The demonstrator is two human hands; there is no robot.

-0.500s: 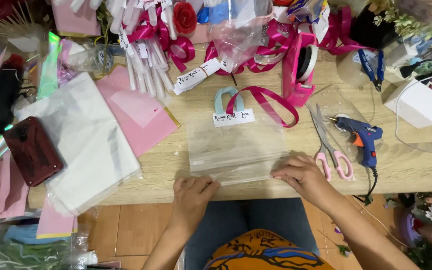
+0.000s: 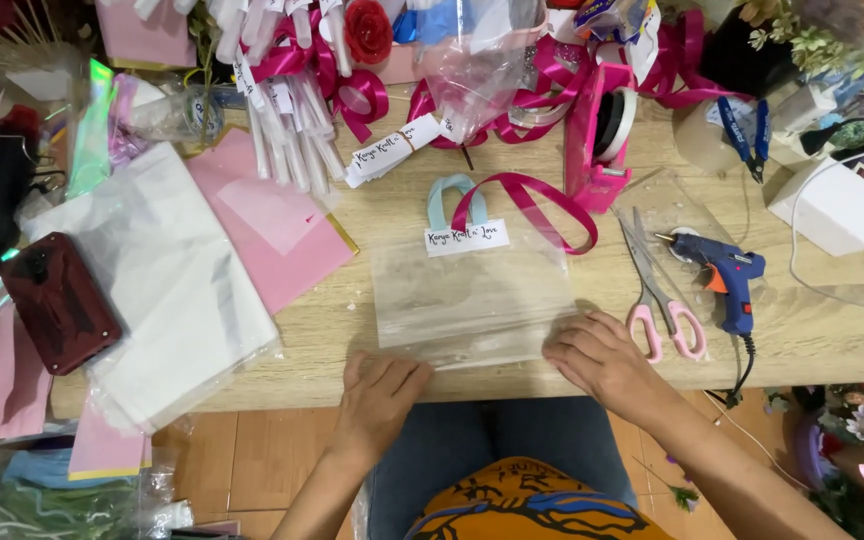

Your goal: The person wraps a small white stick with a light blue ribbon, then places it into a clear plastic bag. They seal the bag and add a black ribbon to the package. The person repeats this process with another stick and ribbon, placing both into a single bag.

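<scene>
A clear plastic bag [image 2: 472, 295] with a pale blue handle and a white label lies flat on the wooden table [image 2: 812, 330]. My left hand [image 2: 380, 392] presses its near left corner with fingers flat and together. My right hand [image 2: 602, 358] rests flat on its near right corner, fingers spread. Neither hand holds anything. A loop of pink ribbon [image 2: 532, 200] lies over the bag's top right.
Pink-handled scissors [image 2: 657, 290] and a blue glue gun [image 2: 722, 275] lie right of the bag. A pink tape dispenser [image 2: 602, 135] stands behind. White and pink sheets [image 2: 182, 270] and a dark red case [image 2: 57, 300] lie left. Ribbons and wrapped sticks crowd the back. A white box [image 2: 832, 205] sits far right.
Both hands stay on the bag's near edge; the right hand has shifted slightly along the corner. The bag has not visibly moved.
</scene>
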